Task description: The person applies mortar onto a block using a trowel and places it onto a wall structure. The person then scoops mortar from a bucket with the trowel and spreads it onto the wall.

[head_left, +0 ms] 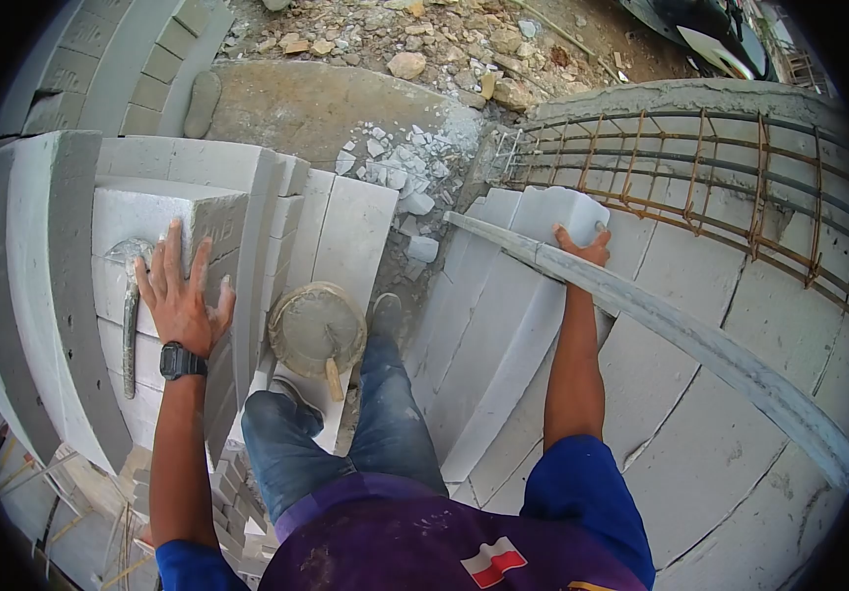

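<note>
My left hand [185, 291] lies with spread fingers on a pale concrete block [158, 207] in the stack at left. Beside it rests a mortar-caked hand tool [130, 325] with a dark handle; its exact kind is unclear. My right hand [584, 248] curls its fingers over the far end of another pale concrete block [503, 369] along the right wall. A long grey bar [671, 330] slants across that block and over the wall, close to my right fingers. Between the two sides sits a round bucket [291, 310] of grey mortar, with a wooden-handled tool [334, 379] in it.
My legs stand in a narrow gap between blocks. White block fragments [400, 172] litter the ground ahead. A rusty rebar cage [700, 182] runs along the far right side. Rubble [405, 65] lies beyond, and part of a motorcycle [710, 39] shows at top right.
</note>
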`<state>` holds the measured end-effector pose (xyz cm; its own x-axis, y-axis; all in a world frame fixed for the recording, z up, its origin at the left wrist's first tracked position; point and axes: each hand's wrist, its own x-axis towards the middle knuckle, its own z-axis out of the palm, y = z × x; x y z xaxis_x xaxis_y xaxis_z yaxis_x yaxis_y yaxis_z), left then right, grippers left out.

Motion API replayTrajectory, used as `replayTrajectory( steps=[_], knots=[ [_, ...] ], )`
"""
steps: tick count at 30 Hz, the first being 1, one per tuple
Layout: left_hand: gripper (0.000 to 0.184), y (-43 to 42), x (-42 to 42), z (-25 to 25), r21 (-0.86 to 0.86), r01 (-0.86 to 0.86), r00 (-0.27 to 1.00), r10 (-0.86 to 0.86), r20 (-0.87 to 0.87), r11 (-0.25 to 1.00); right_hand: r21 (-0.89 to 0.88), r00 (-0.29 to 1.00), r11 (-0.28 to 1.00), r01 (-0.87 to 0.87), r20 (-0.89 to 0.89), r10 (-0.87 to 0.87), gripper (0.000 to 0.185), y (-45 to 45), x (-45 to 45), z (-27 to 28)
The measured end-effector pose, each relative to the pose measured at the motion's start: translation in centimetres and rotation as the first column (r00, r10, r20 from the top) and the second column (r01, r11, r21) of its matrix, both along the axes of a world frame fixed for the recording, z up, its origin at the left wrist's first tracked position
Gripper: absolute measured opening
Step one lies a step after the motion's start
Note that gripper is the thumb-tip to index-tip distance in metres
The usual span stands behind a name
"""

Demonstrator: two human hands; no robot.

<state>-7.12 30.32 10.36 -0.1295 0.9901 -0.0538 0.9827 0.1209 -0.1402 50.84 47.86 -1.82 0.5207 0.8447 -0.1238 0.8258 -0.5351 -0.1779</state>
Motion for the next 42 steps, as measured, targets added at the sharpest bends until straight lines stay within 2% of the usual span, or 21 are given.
replayTrajectory(
  steps=[20,23,29,35,38,42],
  knots=[
    [0.071,0.0,0.1,0.1,0.019,0.015,1.0,-0.015,0.008,1.0,-0.085,1.0,0.996,0.008,-0.016,-0.01,0.104,0.5,-1.1,1.7],
    [0.07,0.1,0.2,0.1,0.014,0.017,1.0,-0.017,-0.004,1.0,-0.099,0.989,0.993,0.066,-0.125,-0.078,0.104,1.3,-1.3,3.1],
    [0.066,0.1,0.1,0.1,0.019,0.017,1.0,-0.016,-0.009,1.0,-0.132,0.995,0.991,0.031,-0.087,-0.042,0.107,2.3,-1.2,3.6],
    [0.064,-0.1,0.0,-0.2,0.039,0.031,0.999,-0.03,-0.016,0.999,-0.127,0.997,0.991,-0.049,-0.069,0.04,0.127,2.2,-1.3,2.3],
    [0.064,0.0,0.0,-0.1,0.023,0.022,1.0,-0.021,-0.023,1.0,-0.271,0.995,0.959,-0.083,-0.083,0.063,0.131,2.7,-1.2,2.6],
    [0.064,-0.2,-0.2,-0.5,0.032,0.024,0.999,-0.023,-0.024,0.999,-0.263,0.989,0.957,-0.12,-0.112,0.093,0.126,2.8,-0.4,2.1]
  ],
)
